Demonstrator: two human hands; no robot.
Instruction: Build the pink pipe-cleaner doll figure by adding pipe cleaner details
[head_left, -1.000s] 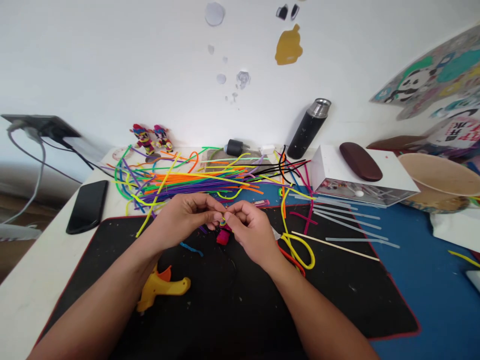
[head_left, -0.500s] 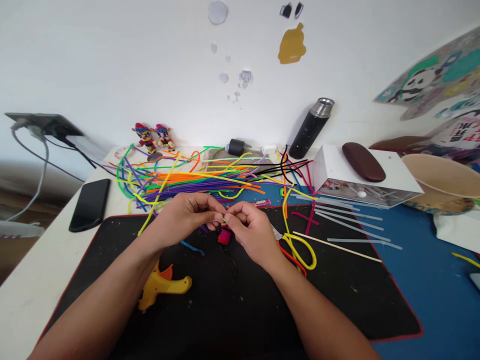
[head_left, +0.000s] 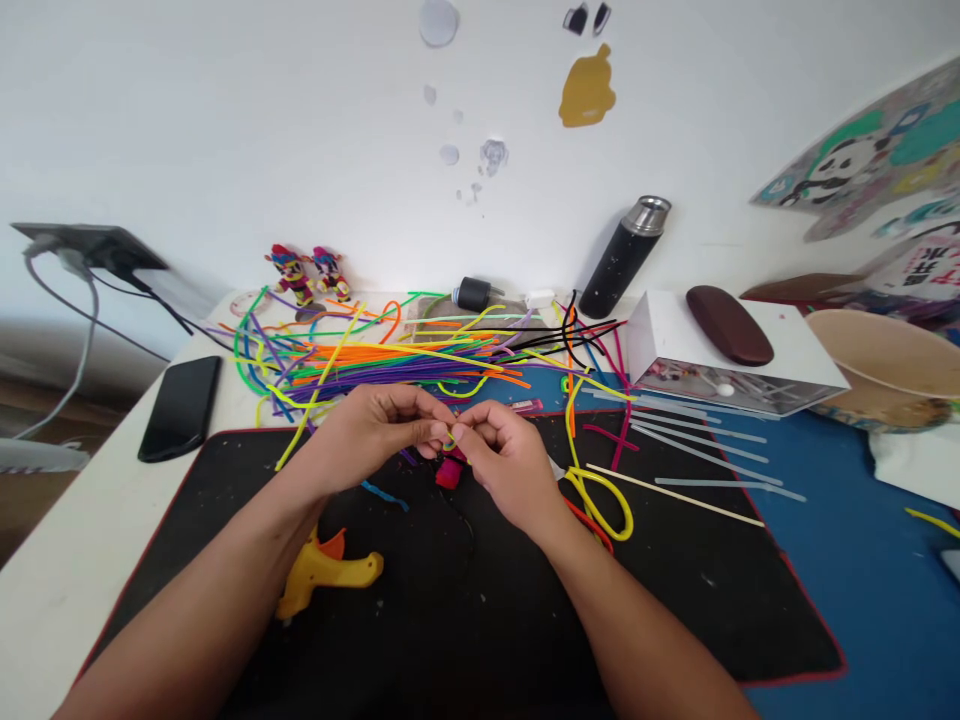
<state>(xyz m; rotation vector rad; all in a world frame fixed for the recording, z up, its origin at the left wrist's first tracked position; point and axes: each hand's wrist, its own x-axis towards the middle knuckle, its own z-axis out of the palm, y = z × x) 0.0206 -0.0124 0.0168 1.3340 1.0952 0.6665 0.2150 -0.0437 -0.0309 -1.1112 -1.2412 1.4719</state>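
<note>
Over the black mat, my left hand (head_left: 375,432) and my right hand (head_left: 510,462) meet fingertip to fingertip, both closed in a pinch. Between them shows a small bent piece of yellow-green pipe cleaner (head_left: 450,441), mostly covered by the fingers. Just below hangs or lies a small pinkish-red fuzzy piece (head_left: 448,474); whether it is joined to the piece above, I cannot tell. A twisted blue pipe cleaner (head_left: 385,495) lies below my left hand. Beside my right wrist are scissors with looped yellow and orange-red handles (head_left: 626,512), partly hidden.
Behind the hands spreads a heap of coloured pipe cleaners (head_left: 390,365). A yellow glue gun (head_left: 330,572) lies near my left forearm. Clear glue sticks (head_left: 705,452) and a thin wooden stick (head_left: 675,494) lie right. A phone (head_left: 180,410), black flask (head_left: 624,258) and white box (head_left: 739,385) surround the mat.
The fingers have shifted very slightly around the yellow-green piece, and the view has moved a little. Everything on the table stays where it was.
</note>
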